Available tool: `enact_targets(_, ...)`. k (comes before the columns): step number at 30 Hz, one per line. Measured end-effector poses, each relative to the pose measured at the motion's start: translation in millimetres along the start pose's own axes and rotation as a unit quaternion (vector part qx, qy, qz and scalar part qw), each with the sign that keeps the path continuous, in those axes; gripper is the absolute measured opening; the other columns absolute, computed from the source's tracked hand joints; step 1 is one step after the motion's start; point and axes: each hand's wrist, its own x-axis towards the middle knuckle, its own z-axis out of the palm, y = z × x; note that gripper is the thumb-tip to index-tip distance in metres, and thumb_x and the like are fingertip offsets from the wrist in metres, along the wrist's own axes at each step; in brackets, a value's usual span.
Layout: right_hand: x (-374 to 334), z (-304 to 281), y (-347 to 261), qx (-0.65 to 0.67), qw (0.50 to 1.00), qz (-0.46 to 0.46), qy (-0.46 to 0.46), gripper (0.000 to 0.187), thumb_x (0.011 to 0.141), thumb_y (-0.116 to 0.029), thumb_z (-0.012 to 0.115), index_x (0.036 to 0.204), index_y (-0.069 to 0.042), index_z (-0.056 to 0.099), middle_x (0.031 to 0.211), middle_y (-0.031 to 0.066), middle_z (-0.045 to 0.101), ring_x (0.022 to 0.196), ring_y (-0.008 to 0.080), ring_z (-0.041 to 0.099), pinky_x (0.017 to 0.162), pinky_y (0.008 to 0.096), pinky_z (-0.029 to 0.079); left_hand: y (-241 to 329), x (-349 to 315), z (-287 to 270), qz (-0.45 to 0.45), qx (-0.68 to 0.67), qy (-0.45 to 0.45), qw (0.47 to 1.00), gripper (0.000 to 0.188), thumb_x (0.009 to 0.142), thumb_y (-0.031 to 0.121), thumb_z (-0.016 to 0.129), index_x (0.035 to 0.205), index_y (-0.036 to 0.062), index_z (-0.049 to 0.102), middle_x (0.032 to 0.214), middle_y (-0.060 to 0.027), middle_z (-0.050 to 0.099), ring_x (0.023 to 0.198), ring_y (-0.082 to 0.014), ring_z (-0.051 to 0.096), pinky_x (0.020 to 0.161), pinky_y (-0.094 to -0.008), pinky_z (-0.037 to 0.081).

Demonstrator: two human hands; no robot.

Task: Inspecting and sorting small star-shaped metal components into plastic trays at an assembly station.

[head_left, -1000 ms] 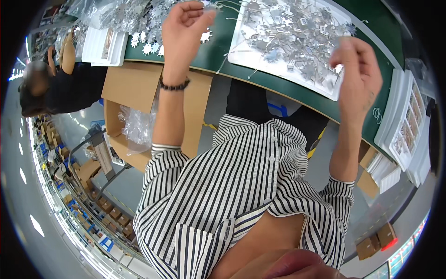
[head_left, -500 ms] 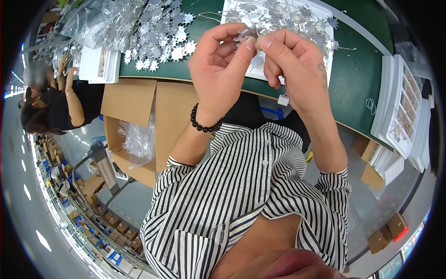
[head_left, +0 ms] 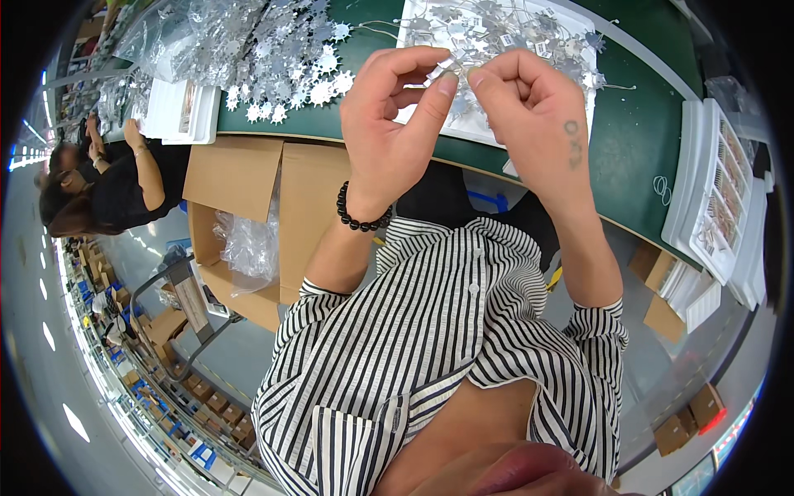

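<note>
Green surface (head_left: 633, 149): left fingers (head_left: 436, 101) pinch a silver piece (head_left: 440, 72); right fingers (head_left: 490, 88), now brought alongside for two-handed work, closed, contents unclear.

The person (head_left: 364, 331) is wearing a striped black-and-white shirt (head_left: 447, 289), a black beaded bracelet (head_left: 353, 221) and seemingly black trousers (head_left: 432, 198); dark marks (head_left: 571, 145) are showing on the right hand (head_left: 533, 107).

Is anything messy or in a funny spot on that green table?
Yes: a little white loop lies alone on the green table, apart from the white tray, so it looks stray. Thin cords also poke untidily past the tray's edges.
</note>
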Motion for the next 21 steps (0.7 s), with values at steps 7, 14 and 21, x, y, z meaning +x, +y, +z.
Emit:
enact_targets(7,-4,5,11,-0.208,0.958,-0.192,0.054,0.004,0.090,-0.003,0.067,0.086,-0.002,0.065,0.061,-0.0046,0.049,0.054,0.0058,0.038,0.050,0.0209,0.031,0,3,-5,-0.058,-0.085,-0.043,0.994,0.024,0.089,-0.003,0.069,0.113,-0.0011,0.067,0.105,-0.0087,0.066,0.087,-0.0129,0.062,0.078,-0.0236,0.054)
enact_targets(14,-2,3,17,-0.255,0.925,-0.273,0.066,0.002,0.091,-0.001,0.068,0.089,-0.002,0.066,0.067,-0.0030,0.053,0.056,0.0062,0.040,0.052,0.0203,0.033,9,9,-3,-0.135,-0.182,-0.021,0.974,0.022,0.093,0.002,0.068,0.114,-0.0017,0.068,0.099,-0.0085,0.067,0.085,-0.0128,0.062,0.079,-0.0240,0.054)
enact_targets(21,-2,-3,29,-0.140,0.959,-0.243,0.038,0.002,0.091,-0.002,0.067,0.092,-0.001,0.066,0.071,0.0000,0.059,0.059,0.0081,0.046,0.052,0.0218,0.036,3,13,-7,-0.205,-0.173,-0.063,0.961,0.022,0.096,0.010,0.069,0.113,-0.0029,0.071,0.092,-0.0080,0.070,0.081,-0.0130,0.062,0.076,-0.0253,0.055)
